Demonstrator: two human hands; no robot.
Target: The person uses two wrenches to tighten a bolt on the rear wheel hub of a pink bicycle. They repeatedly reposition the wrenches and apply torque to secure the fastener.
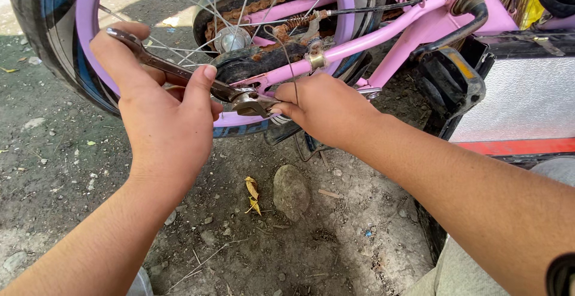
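Left hand [165, 113] grips one steel wrench [185, 74], its head at the pink bicycle frame [359, 41] near the single rear wheel [84, 44]; right hand [326, 107], at three o'clock, closes on the frame. One stone [291, 191] lies at six o'clock on dirt.

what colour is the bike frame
Pink bike frame, clearest in the head view.

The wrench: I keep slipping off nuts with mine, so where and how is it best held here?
Grip the wrench far out on its bare shank, near the free upper-left end, coming from the wheel side as the left hand does. Its jaw end sits low by the pink frame, next to the right hand, so only the slanting handle is free.
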